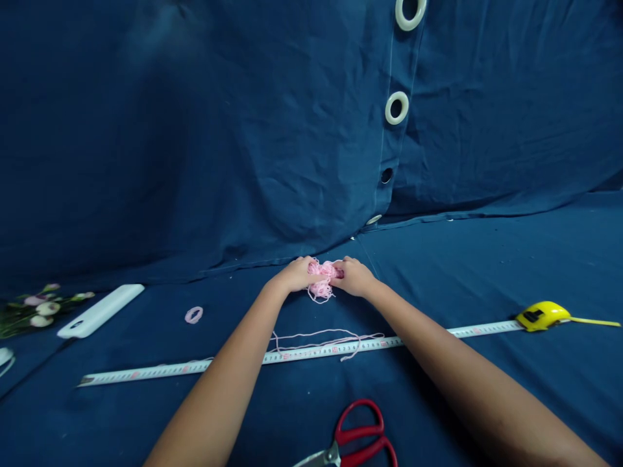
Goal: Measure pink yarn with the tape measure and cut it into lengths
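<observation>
A loose bundle of pink yarn (321, 275) is held between both hands near the fold of the blue cloth. My left hand (299, 274) grips its left side, and my right hand (354, 276) is closed on its right side. Below the hands, loose pink strands (357, 338) lie over an extended white tape measure (311, 353). The yellow tape case (542, 316) sits at the right. Red-handled scissors (360, 434) rest at the bottom, their blades partly out of frame. A small pink yarn ring (193, 315) lies to the left.
At the far left are a white oblong object (102, 311), some artificial-looking flowers (43, 308) and part of a white object (6, 357) at the frame edge. Blue cloth with pale ring eyelets (396, 94) rises behind the hands.
</observation>
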The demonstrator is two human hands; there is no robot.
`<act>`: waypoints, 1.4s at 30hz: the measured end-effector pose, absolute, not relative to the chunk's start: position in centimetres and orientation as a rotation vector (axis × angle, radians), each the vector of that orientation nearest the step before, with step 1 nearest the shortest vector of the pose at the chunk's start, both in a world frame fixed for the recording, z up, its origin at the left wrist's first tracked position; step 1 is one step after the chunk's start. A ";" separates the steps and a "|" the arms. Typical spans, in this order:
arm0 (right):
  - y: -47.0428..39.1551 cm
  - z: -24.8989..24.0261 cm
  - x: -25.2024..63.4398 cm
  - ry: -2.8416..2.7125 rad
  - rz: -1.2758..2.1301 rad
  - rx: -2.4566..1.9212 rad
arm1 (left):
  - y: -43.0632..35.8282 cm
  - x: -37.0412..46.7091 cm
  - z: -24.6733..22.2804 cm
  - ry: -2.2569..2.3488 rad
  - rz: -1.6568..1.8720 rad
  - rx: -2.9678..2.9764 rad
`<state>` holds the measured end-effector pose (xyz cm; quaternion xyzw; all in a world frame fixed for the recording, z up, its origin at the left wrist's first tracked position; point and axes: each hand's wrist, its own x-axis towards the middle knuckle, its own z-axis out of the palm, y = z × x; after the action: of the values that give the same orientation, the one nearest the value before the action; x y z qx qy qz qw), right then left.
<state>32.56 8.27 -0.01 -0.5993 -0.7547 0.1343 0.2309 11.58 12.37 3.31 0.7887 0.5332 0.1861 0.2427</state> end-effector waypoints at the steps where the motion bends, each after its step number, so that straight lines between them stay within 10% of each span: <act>1: 8.4 0.0 32.6 -2.075 0.397 -1.606 | 12.4 11.5 3.3 1.429 0.501 2.156; 42: 8.9 0.2 32.4 -1.906 0.837 -1.230 | 12.9 9.5 6.6 1.301 0.803 1.660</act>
<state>32.44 8.90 0.23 -0.4759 -0.7373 0.3236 0.3539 9.54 12.88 6.63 0.6647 0.5210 0.3215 0.4283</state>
